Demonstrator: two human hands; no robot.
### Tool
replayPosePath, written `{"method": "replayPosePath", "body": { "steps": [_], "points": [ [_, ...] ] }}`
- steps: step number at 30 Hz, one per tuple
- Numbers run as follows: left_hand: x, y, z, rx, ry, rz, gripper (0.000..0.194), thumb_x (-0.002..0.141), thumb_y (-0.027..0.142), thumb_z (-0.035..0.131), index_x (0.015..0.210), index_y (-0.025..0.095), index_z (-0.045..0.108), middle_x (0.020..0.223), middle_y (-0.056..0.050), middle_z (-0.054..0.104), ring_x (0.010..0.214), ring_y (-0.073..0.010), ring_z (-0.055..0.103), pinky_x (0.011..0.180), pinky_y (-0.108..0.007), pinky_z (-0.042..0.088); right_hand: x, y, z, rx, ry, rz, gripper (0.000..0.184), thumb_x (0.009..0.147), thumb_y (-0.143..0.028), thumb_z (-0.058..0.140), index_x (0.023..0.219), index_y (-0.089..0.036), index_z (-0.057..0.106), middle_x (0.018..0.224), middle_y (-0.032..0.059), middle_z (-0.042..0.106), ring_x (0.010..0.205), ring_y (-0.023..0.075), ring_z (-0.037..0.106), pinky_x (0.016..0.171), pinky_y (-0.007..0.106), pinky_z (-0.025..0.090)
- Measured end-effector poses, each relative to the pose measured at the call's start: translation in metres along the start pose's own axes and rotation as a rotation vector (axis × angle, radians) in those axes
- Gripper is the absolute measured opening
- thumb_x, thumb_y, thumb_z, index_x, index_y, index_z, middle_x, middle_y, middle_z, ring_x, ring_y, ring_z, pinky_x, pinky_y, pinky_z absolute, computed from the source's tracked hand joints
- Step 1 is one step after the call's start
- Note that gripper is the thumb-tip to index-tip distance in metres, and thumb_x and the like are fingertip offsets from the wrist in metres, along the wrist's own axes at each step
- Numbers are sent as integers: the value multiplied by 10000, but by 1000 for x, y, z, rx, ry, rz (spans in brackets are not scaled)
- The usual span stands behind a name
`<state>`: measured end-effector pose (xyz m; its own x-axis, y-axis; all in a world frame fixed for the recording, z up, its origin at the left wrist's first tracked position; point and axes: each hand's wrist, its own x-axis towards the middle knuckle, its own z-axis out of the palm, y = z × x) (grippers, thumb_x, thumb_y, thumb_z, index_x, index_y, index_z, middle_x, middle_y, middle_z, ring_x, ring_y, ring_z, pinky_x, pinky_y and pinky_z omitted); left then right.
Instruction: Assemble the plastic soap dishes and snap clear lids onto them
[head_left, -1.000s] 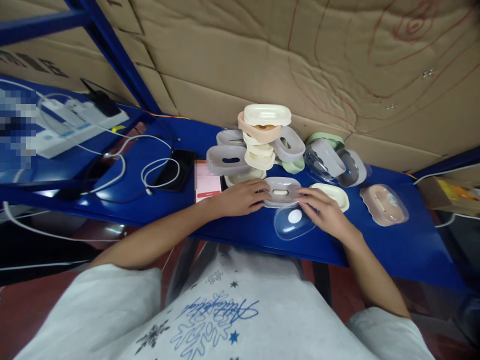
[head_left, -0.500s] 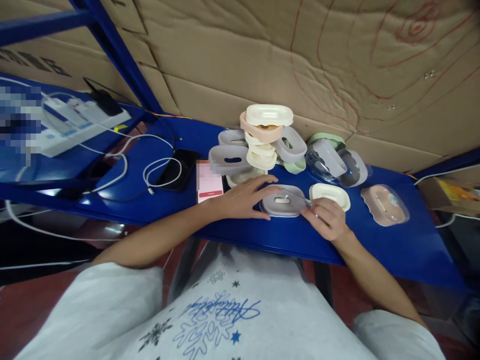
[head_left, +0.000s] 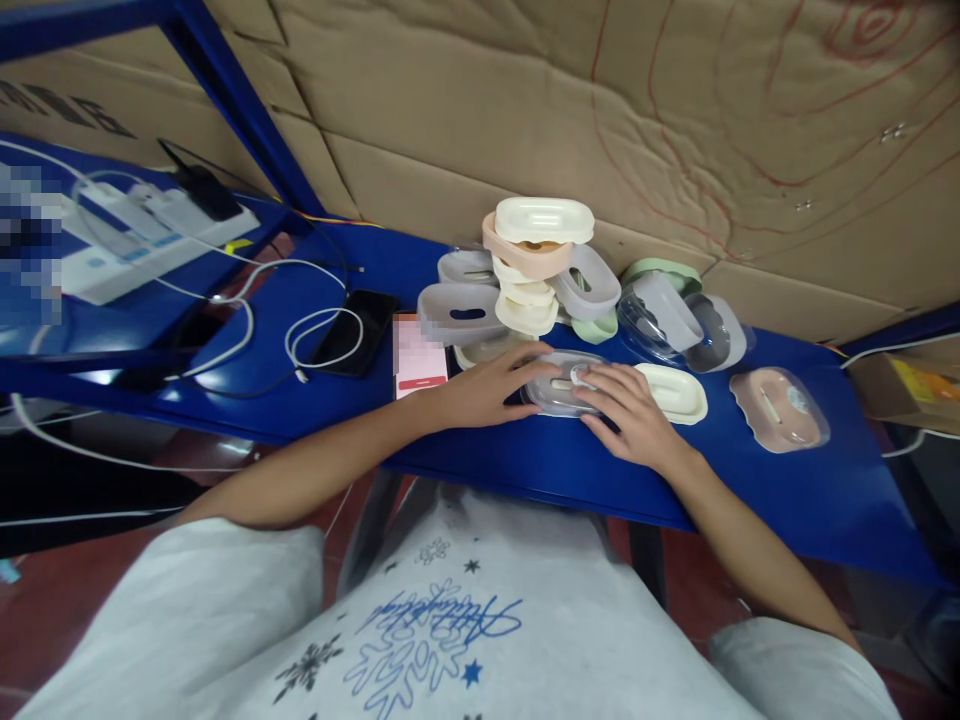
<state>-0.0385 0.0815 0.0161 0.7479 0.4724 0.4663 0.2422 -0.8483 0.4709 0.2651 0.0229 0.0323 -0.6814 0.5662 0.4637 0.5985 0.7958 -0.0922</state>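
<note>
A pale grey soap dish [head_left: 561, 397] sits on the blue table in front of me, with a small white bar in its middle and a clear lid [head_left: 574, 360] over it. Around the dish's left end is my left hand [head_left: 487, 390], its thumb at the front and fingers at the back. My right hand [head_left: 634, 412] lies over the right part of the lid, fingers stretched and apart, hiding that end. Just right of it is a cream dish [head_left: 679, 395], partly behind the hand.
Behind my hands rises a pile of cream, pink and grey dishes [head_left: 544, 220]. Grey and green ones with clear lids [head_left: 649, 325] lie right of it, and a pink lidded dish [head_left: 784, 410] farther right. Phones [head_left: 360, 340] and white cables [head_left: 251, 320] are left.
My right hand has moved left and up from the dish's right edge onto its top. The clear lid it pinched now lies over the grey dish. My left hand stays at the left end.
</note>
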Motion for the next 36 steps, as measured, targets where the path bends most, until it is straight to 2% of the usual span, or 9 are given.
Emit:
{"method": "replayPosePath", "body": {
  "steps": [6,13,17,22,28,30,33,36],
  "points": [
    [1,0,0,-27,18,-49,575,994,380,738,1513,252,527,1557,-202,513,1484,-342,523,1212,-610,472,-1,1,4,74,-63,57,601,1069,-224,551,1645,-347,436,1584,59,599,1520,294,502,1306,638,341],
    [0,-3,0,11,23,0,515,992,399,743,1429,177,587,1527,-223,526,1482,-332,522,1220,-569,475,3,-3,1,8,-95,19,623,1057,-204,591,1647,-341,444,1548,70,633,1481,295,547,1302,637,363],
    [-2,-8,0,23,4,24,508,1005,411,725,1444,187,601,1567,-225,517,1501,-334,513,1226,-556,468,0,-6,2,-23,-109,17,695,1033,-218,656,1664,-364,403,1568,70,615,1464,291,569,1300,634,365],
    [-4,-18,0,1,-28,76,530,1016,428,711,1491,239,569,1582,-207,510,1512,-318,505,1226,-562,464,-3,-13,4,-29,-69,-26,823,1025,-173,665,1709,-381,256,1570,52,611,1546,294,476,1310,663,331],
    [-5,-19,0,-12,-4,98,507,1021,419,704,1475,226,586,1553,-211,527,1495,-311,518,1221,-550,475,-3,-17,4,-57,-97,-55,796,1043,-136,617,1710,-374,255,1595,52,583,1565,288,440,1318,649,332],
    [-4,-17,-1,-30,-5,95,499,1011,409,721,1461,227,604,1546,-206,539,1482,-311,530,1219,-544,482,-2,-14,4,-27,-84,-25,809,1029,-217,673,1711,-367,264,1642,84,526,1599,323,372,1299,679,333],
    [-4,-15,-3,-35,-2,81,488,994,416,740,1431,227,631,1538,-201,549,1465,-316,543,1216,-540,489,-1,-9,6,27,-107,55,869,994,-331,731,1719,-355,252,1751,138,335,1642,374,253,1266,689,372],
    [-3,-14,-4,-23,-7,78,474,998,417,734,1420,226,633,1537,-199,544,1460,-313,545,1213,-537,493,-1,-6,7,71,-139,62,896,1002,-323,718,1730,-371,199,1779,138,272,1659,364,212,1269,650,394]
  ]
}}
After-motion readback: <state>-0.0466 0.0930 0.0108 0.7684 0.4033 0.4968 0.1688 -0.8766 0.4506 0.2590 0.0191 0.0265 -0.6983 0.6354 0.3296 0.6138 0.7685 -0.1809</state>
